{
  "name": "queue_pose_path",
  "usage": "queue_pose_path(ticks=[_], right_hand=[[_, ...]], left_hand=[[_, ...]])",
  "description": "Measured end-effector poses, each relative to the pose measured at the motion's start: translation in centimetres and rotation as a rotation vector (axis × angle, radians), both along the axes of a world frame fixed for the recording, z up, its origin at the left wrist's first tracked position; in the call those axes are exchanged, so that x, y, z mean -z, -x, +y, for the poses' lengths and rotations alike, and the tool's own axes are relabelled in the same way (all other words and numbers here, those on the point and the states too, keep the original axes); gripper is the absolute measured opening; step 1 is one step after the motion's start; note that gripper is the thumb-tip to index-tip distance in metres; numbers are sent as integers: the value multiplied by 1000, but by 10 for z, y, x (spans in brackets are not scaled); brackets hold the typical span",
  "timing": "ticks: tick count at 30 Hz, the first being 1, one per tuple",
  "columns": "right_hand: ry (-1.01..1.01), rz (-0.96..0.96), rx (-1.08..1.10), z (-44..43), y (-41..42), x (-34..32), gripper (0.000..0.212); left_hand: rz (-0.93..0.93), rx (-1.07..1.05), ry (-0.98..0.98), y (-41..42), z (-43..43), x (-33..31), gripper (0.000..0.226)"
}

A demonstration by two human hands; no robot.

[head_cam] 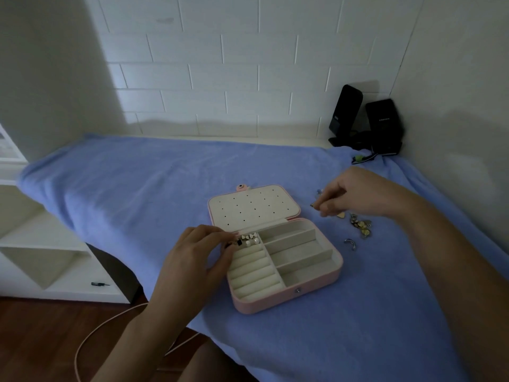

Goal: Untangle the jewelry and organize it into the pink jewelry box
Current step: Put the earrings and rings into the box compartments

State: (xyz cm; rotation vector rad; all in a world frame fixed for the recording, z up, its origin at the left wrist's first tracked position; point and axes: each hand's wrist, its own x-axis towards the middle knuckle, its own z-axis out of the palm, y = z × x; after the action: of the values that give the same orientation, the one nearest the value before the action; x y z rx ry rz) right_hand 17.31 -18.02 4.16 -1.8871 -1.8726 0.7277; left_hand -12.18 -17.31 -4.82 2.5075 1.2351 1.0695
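While the left hand [198, 252] pinches a dark piece [239, 243] over the left rolls [253, 271] of the box [275, 302], the right hand [349, 197] pinches a second piece [313, 205] right of the box, the pile [360, 226] just beside its fingers [326, 210].

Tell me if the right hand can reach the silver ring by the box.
Probably yes: the silver ring lies uncovered on the blanket near the right hand, though its fingers pinch another piece.

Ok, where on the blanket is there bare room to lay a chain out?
Bare blanket runs from the box lid left and back to the wall, and in front of the box between the forearms. Crowded: right of the box, with the jewelry pile, ring and right hand; speakers fill the far right corner.
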Motion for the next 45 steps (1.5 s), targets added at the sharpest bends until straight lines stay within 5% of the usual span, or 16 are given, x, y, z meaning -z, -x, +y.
queue_pose_path(ticks=[6, 14, 24, 39, 45], right_hand=[[-157, 261, -2, -2, 30, -4, 13], [-30, 520, -55, -4, 73, 13, 7], [127, 336, -110, -7, 86, 18, 7], [67, 100, -55, -11, 100, 30, 15], [70, 212, 10, -9, 99, 30, 15]], left_hand=[[-105, -20, 27, 5, -3, 2, 37], [-27, -32, -18, 7, -4, 3, 41], [154, 79, 52, 6, 2, 1, 58], [-4, 112, 34, 5, -4, 4, 36], [7, 116, 22, 6, -3, 7, 35]])
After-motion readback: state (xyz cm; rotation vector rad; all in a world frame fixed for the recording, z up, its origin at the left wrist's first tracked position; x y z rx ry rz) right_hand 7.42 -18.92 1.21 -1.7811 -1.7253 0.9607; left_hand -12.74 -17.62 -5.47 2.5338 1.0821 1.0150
